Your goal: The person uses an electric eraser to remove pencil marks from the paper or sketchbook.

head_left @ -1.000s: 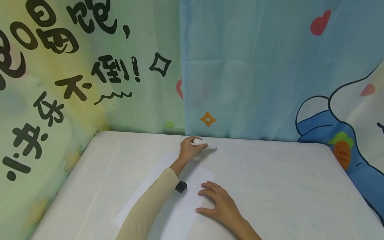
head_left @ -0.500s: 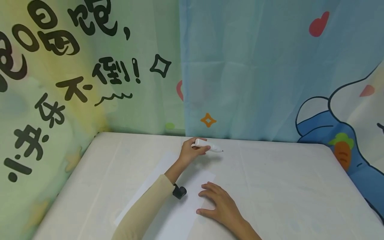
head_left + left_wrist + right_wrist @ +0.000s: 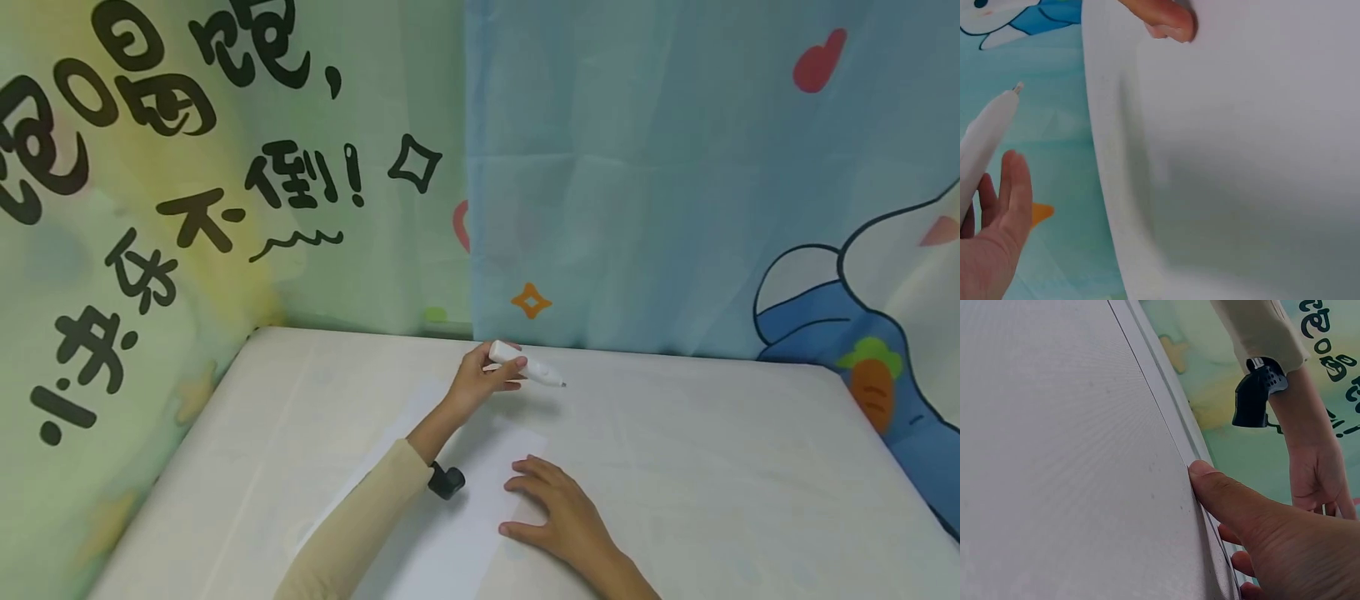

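Your left hand held the white pen above the far part of the worktop. Its grip was narrowed on the barrel, the thumb across the near side and the other fingers loose. From that grip the pen's long axis ran out to the right and slanted slightly towards you, tip leading. The relation that mattered was pen to white sheet: the pen lay crosswise to the sheet's length, its tip seemingly just past the far edge; you could not tell its exact height.

Your left hand was the nearer to the pen. Your right hand stood well apart from it, by the sheet's right edge, thumb and fingers spread wide with no visible hold; whether it pressed the paper could not be told.

Against the earliest frame, the pen had risen away from its shadow and its tip had swung towards you, while your right hand had barely changed.
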Available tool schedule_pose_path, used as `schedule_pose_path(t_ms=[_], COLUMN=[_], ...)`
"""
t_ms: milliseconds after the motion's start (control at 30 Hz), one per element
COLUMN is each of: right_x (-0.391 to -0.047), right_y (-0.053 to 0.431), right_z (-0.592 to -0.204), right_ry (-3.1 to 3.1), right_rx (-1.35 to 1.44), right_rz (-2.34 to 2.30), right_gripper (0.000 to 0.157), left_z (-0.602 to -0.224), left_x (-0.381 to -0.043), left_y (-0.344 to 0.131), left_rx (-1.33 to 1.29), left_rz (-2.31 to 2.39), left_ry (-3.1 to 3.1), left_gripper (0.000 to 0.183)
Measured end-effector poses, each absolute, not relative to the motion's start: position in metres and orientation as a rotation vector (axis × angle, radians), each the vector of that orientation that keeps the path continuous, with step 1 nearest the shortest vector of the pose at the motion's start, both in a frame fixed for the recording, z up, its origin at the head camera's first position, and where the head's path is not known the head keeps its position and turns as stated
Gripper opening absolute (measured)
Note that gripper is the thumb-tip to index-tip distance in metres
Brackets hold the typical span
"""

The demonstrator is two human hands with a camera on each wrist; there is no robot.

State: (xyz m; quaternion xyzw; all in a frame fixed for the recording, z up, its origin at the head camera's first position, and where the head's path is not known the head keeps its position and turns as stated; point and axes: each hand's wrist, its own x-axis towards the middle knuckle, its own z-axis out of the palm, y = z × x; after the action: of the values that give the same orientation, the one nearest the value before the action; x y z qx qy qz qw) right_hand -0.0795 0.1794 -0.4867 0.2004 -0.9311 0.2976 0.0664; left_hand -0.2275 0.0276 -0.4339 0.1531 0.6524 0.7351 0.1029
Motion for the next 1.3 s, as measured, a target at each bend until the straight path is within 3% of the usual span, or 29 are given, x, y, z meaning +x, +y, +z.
schedule_pose_path(t_ms=[1067,1300], right_x=[-0.082,-0.081], right_y=[0.179,0.178], right_z=[-0.489,-0.487], right_ry=[-2.825,-2.83], right_rx=[0.567,0.565], right_rz=[0.963,0.964], right_gripper=[0.042,0.041], left_z=[-0.438,-0.439], left_x=[-0.217,-0.214], left_y=[-0.016,-0.027], left_rx=[0.387,0.358], left_rz=[2.281,2.288], left_ry=[1.685,1.666], left_gripper=[0.046,0.04])
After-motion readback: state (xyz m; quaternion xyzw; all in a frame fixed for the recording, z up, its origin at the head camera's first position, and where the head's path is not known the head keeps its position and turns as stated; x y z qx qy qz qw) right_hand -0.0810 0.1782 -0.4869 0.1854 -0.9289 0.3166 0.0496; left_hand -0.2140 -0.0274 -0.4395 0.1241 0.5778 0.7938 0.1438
